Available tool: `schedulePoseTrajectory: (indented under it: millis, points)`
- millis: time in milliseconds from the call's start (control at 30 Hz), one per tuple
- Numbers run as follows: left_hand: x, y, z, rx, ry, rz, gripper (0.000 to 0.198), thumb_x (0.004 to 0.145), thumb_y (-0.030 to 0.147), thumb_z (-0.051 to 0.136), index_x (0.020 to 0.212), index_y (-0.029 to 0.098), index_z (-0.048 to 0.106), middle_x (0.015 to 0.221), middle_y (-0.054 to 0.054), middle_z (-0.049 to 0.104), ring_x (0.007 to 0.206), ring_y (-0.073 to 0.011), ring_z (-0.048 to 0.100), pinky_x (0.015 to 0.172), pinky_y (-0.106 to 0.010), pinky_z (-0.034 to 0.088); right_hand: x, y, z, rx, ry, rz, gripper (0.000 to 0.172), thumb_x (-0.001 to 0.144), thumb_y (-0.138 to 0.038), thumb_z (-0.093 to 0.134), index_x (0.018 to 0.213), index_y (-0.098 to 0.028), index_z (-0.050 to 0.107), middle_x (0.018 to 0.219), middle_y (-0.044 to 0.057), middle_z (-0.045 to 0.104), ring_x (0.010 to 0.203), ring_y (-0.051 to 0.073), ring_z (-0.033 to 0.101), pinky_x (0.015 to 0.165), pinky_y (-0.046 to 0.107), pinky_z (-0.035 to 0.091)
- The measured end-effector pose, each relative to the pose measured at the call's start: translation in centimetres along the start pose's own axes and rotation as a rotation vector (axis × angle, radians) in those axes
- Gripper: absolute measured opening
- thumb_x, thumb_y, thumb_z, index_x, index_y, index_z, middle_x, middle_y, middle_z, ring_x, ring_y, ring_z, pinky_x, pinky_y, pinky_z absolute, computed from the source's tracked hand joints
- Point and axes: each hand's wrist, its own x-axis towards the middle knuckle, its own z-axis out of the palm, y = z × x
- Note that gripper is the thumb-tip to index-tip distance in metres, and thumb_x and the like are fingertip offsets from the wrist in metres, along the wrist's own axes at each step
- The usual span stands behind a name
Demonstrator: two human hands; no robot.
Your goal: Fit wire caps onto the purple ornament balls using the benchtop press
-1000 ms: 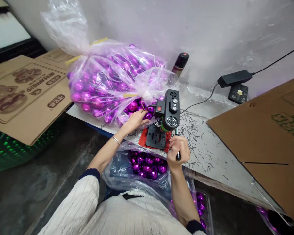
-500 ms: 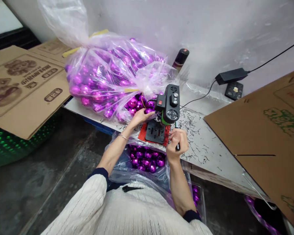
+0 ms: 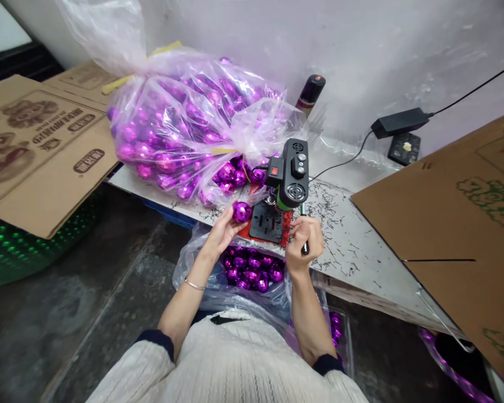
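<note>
A shiny purple faceted ball [image 3: 242, 212] is held in the fingers of my left hand [image 3: 222, 230], just left of a small black bench drill press [image 3: 294, 173]. My right hand [image 3: 304, 242] is wrapped round the black-gripped lever [image 3: 305, 248] on the press's right side. Beneath the press head sits its slotted black base plate [image 3: 266, 221], on a red mat [image 3: 286, 228]. Below the table edge, an open clear plastic bag [image 3: 193, 262] holds several more purple balls [image 3: 252, 274].
A large tied plastic bag [image 3: 172, 106] of purple balls lies behind on the table [image 3: 340, 224], which is strewn with dark shavings. Cardboard boxes [image 3: 46, 145] stand left and right. A spray can [image 3: 311, 92] and a power adapter [image 3: 401, 122] are near the wall.
My left hand has drawn back from the press toward the lower left, bringing the purple ball off the press area. My right hand stays on the lever.
</note>
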Motion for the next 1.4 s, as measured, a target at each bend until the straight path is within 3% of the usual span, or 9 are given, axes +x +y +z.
schedulePoseTrajectory:
  millis: [233, 367, 533, 667, 933, 1133, 1233, 1400]
  points:
    - [0.8, -3.9, 1.8, 0.212, 0.049, 0.094, 0.056, 0.083, 0.046, 0.083, 0.129, 0.017, 0.067, 0.129, -0.013, 0.075, 0.121, -0.0265, 0.071, 0.112, -0.044, 0.054, 0.3, -0.3, -0.3, -0.039, -0.041, -0.024, 0.031, 0.102, -0.017, 0.044, 0.073, -0.023, 0.052, 0.072, 0.001, 0.061, 0.071, 0.015, 0.062, 0.066, 0.031, 0.045]
    - [1.8, -5.0, 2.8, 0.426, 0.037, 0.206, 0.067, 0.078, 0.040, 0.088, 0.135, 0.016, 0.063, 0.127, -0.014, 0.075, 0.113, -0.0272, 0.075, 0.106, -0.044, 0.057, 0.4, -0.5, -0.4, -0.030, -0.052, -0.037, 0.030, 0.100, -0.013, 0.044, 0.074, -0.022, 0.053, 0.073, 0.001, 0.062, 0.071, 0.015, 0.063, 0.066, 0.031, 0.046]
    - [2.6, -5.2, 3.5, 0.813, 0.034, 0.491, 0.060, 0.079, 0.039, 0.088, 0.131, 0.019, 0.064, 0.131, -0.014, 0.072, 0.124, -0.0313, 0.068, 0.110, -0.049, 0.054, 0.2, -0.5, -0.4, -0.005, -0.055, -0.039, 0.027, 0.099, -0.010, 0.045, 0.076, -0.022, 0.054, 0.074, 0.000, 0.062, 0.073, 0.014, 0.063, 0.067, 0.030, 0.047]
    - [2.7, -5.2, 3.8, 0.982, 0.032, 0.669, 0.057, 0.085, 0.041, 0.083, 0.134, 0.020, 0.061, 0.133, -0.014, 0.068, 0.130, -0.0305, 0.063, 0.113, -0.048, 0.051, 0.1, -0.4, -0.5, -0.013, -0.073, -0.034, 0.026, 0.099, -0.011, 0.045, 0.078, -0.022, 0.054, 0.076, 0.001, 0.062, 0.073, 0.014, 0.063, 0.067, 0.030, 0.048]
    - [2.4, -5.4, 3.0, 1.073, 0.019, 0.722, 0.059, 0.089, 0.041, 0.079, 0.140, 0.021, 0.057, 0.136, -0.014, 0.061, 0.135, -0.0314, 0.058, 0.114, -0.047, 0.050, 0.1, -0.4, -0.5, -0.018, -0.072, -0.043, 0.026, 0.099, -0.012, 0.045, 0.078, -0.022, 0.055, 0.076, 0.001, 0.062, 0.072, 0.014, 0.063, 0.066, 0.030, 0.048]
    - [2.5, -5.4, 2.8, 1.054, -0.062, 0.766, 0.060, 0.091, 0.042, 0.078, 0.143, 0.021, 0.055, 0.135, -0.014, 0.060, 0.132, -0.0300, 0.060, 0.113, -0.047, 0.050, 0.2, -0.5, -0.6, -0.010, -0.071, -0.026, 0.027, 0.100, -0.013, 0.045, 0.077, -0.022, 0.055, 0.075, 0.001, 0.062, 0.073, 0.014, 0.063, 0.067, 0.029, 0.048]
    - [2.5, -5.6, 2.8, 1.040, -0.124, 0.765, 0.061, 0.091, 0.044, 0.076, 0.144, 0.023, 0.054, 0.133, -0.013, 0.061, 0.129, -0.0293, 0.061, 0.111, -0.047, 0.052, 0.8, -0.7, -0.6, 0.001, -0.056, -0.004, 0.027, 0.101, -0.014, 0.046, 0.077, -0.022, 0.054, 0.075, 0.000, 0.062, 0.071, 0.013, 0.062, 0.067, 0.029, 0.047]
    - [2.6, -5.8, 3.1, 1.045, -0.125, 0.742, 0.062, 0.092, 0.046, 0.075, 0.146, 0.024, 0.054, 0.135, -0.014, 0.061, 0.129, -0.0299, 0.061, 0.111, -0.048, 0.052, 2.2, -1.4, -0.6, 0.002, -0.031, 0.032, 0.029, 0.101, -0.014, 0.046, 0.074, -0.022, 0.053, 0.072, 0.000, 0.061, 0.070, 0.013, 0.061, 0.065, 0.030, 0.045]
